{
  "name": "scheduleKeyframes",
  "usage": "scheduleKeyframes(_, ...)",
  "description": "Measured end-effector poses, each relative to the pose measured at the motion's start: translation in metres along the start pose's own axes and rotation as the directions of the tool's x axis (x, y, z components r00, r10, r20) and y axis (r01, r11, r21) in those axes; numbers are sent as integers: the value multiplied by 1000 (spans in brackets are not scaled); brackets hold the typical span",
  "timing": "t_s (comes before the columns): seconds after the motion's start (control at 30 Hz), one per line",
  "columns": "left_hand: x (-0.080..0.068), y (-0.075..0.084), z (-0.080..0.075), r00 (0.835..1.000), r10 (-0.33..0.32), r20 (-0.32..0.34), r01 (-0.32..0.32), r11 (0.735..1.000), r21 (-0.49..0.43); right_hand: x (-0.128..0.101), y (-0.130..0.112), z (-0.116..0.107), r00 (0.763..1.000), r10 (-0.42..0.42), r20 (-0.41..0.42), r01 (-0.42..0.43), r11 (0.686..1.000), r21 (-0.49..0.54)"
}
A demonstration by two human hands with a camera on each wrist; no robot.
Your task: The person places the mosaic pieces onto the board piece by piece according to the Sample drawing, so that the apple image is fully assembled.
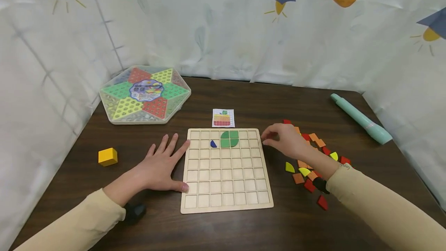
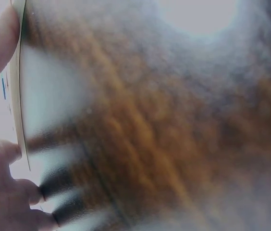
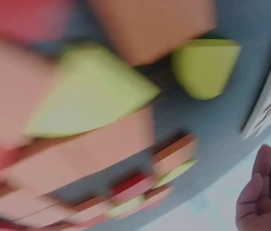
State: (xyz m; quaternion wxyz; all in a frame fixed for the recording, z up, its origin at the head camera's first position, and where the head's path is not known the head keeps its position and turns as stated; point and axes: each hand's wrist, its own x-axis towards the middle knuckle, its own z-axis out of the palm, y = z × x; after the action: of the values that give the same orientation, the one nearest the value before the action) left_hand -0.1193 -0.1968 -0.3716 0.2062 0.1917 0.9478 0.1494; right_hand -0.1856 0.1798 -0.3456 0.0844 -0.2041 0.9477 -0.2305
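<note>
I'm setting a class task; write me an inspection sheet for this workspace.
Surface: dark wood-grain table.
Job's things: gridded board holding four green pieces and one blue piece; printed card behind it; loose red, orange and yellow pieces right of it.
Clutter: yellow block and game case left, teal tube right.
Left hand: spread, thumb and index finger touching the board's left edge.
Right hand: by the board's right edge; whether it holds anything is unclear.
Cables: nothing seen.
Surroundings: white printed curtain behind and at both sides.
</note>
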Motion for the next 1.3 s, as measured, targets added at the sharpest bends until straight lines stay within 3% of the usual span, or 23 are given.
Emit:
scheduleKeyframes(0.23, -1, 0, -1, 1000, 3, -3, -3, 1000, 10, -36, 37, -20, 994, 91, -58, -91, 996, -5)
scheduleKeyframes(0.47, 0, -1, 1, 1000, 7, -5, -7, 1000, 15, -58, 56, -26, 988, 149, -49, -150, 988, -17)
scheduleKeyframes(0.9, 1, -2, 2, 1000, 22, -7, -22, 1000, 13, -54, 65, -19, 989, 143, 46, -143, 990, -6)
scheduleKeyframes(1.3, 3, -1, 1, 1000, 10, 2, -10, 999, 31, -49, 66, -15, 985, 162, 59, -160, 987, -31)
